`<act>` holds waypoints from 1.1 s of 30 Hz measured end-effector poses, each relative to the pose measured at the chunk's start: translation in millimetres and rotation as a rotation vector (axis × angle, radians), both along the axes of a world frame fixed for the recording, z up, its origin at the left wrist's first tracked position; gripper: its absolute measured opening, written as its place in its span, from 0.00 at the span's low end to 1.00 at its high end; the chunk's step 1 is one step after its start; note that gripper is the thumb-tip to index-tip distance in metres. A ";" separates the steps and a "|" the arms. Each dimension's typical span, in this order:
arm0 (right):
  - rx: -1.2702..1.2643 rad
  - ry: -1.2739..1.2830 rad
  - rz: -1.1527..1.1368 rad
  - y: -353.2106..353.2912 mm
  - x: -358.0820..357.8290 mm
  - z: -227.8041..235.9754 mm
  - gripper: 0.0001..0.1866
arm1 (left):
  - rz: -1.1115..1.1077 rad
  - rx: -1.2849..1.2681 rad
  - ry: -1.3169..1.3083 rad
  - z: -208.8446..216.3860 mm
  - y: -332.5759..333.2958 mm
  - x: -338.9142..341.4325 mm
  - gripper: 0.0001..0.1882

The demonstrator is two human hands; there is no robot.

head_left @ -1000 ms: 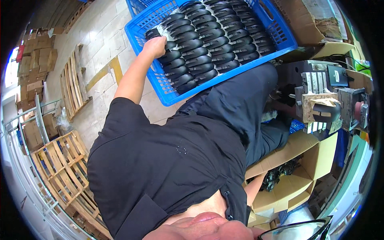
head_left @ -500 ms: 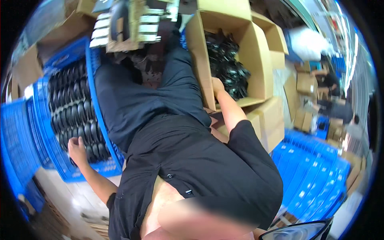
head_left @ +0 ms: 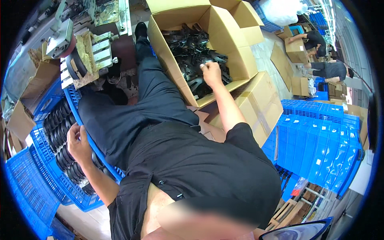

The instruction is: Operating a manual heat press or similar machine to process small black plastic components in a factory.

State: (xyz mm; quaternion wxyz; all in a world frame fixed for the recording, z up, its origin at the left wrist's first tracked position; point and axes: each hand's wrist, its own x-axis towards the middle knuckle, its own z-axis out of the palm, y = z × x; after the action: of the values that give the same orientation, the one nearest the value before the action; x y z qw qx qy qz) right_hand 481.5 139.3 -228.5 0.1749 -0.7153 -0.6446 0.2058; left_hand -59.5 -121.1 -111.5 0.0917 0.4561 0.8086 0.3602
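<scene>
Inside the open carton point(head_left: 240, 56), loose black plastic parts point(head_left: 186, 52) are found directly at the fingertips of the right hand point(head_left: 212, 75), and by that hand they are far more closely approached than by the left. The right forearm is extended over the carton's near corner, and the fingers are pointed forward and slightly left, with most of the pile spread ahead of them. No single long axis is shared by the parts; they are tangled at mixed angles. The right fingers are curled down close to the pile, but whether a part is pinched between them cannot be told.

The left hand point(head_left: 80, 148) is held well apart on the other side, above the inner long edge of the blue crate point(head_left: 69, 190). Its thumb and fingers are parted, and nothing is seen to be gripped. Beneath and beside it, curved black pieces point(head_left: 64, 160) are ranged in close rows.

The parts in the carton are thin, glossy and irregular, with sharp highlights thrown from their edges. The pieces in the crate are smoother, rounded and arched in outline. The carton is made of plain brown corrugated board, its flaps folded outward; the crate is moulded of plastic, its walls pierced in a lattice.
</scene>
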 end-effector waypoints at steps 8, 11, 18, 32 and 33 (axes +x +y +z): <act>0.203 0.733 -0.073 -3.3 -73.8 100.9 0.10 | -0.323 0.005 -0.283 16.0 47.5 95.5 0.16; 0.057 0.901 0.198 -23.8 -134.0 135.9 0.07 | -0.390 0.022 -0.339 19.8 55.2 119.2 0.24; -0.654 1.269 0.577 -74.6 -224.9 146.3 0.10 | -0.655 -0.015 -0.141 24.2 60.7 119.1 0.14; -0.432 1.268 0.557 -72.6 -266.4 149.1 0.24 | -0.384 0.187 -0.158 59.8 74.3 78.5 0.16; -0.385 1.250 0.532 -68.8 -263.3 152.8 0.24 | -0.285 0.247 -0.103 67.1 86.5 73.5 0.18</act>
State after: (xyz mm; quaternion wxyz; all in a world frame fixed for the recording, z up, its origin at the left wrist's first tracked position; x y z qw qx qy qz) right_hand 218.1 70.5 -75.7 0.3265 -0.2996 -0.5285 0.7241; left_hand 14.0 -34.6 -44.4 0.1263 0.5548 0.6796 0.4630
